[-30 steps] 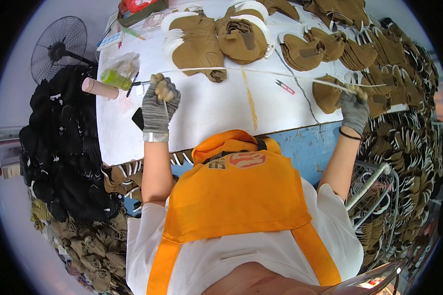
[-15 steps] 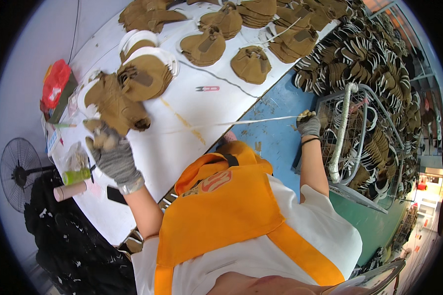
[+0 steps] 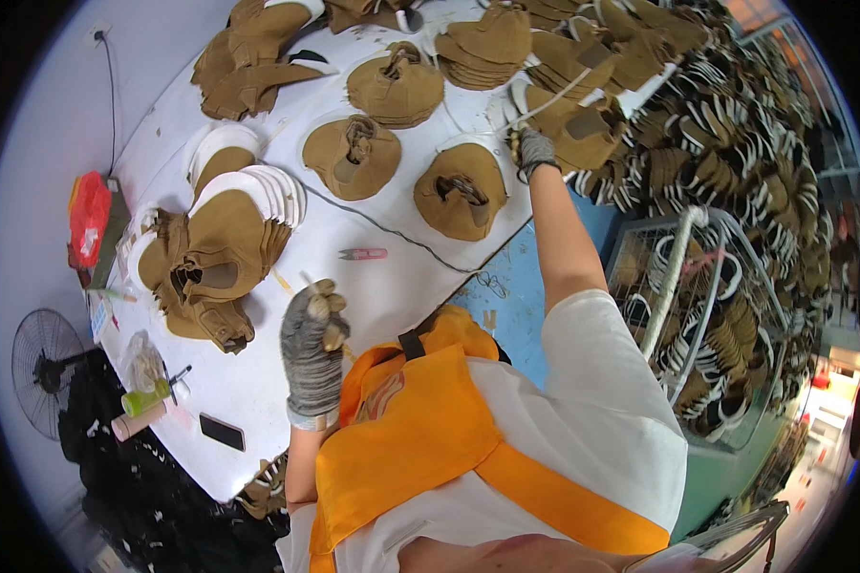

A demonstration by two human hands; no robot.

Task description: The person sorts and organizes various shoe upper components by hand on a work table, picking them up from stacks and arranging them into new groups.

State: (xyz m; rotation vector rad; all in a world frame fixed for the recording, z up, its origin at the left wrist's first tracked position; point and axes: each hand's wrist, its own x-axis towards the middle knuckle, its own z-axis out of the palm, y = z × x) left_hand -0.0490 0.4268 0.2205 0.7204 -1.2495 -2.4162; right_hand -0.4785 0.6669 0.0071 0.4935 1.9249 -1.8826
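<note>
White strip (image 3: 556,101) slants away rightward just beyond the nearer right hand (image 3: 533,151); left hand (image 3: 315,334) curls well apart (both grips unclear).

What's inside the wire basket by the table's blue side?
Brown pieces with white edges, heaped together, show through the wire basket. They cover its bottom, so anything beneath can't be seen.

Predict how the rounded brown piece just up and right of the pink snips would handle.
Lifted, the brown piece would probably flop: its middle looks puckered like soft cloth. Pushed, it would likely slide rather than roll, since it lies broad and low on the white table.
</note>
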